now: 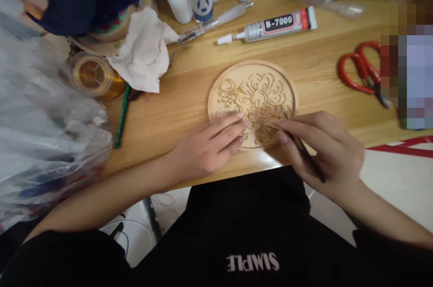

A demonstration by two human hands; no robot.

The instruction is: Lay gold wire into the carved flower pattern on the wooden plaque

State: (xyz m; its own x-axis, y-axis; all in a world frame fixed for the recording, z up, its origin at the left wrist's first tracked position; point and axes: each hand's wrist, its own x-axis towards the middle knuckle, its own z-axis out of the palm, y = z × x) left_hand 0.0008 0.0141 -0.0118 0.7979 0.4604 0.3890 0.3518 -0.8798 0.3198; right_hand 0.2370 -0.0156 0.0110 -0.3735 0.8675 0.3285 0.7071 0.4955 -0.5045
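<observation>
While the fingers of the right hand pinch a slim dark tool over the gold design, those of the left hand lie slightly spread, apparently steadying the wooden plate near the edge of the surface; B-7000 tube beyond, presumably within reach.

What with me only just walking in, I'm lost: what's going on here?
A person is working over a round wooden plate bearing a gold-lined flower pattern. Their left hand rests on its near-left part; the right hand holds a slim dark tool, its tip indistinct. A B-7000 tube lies beyond the plate, red-handled scissors to its right.
</observation>
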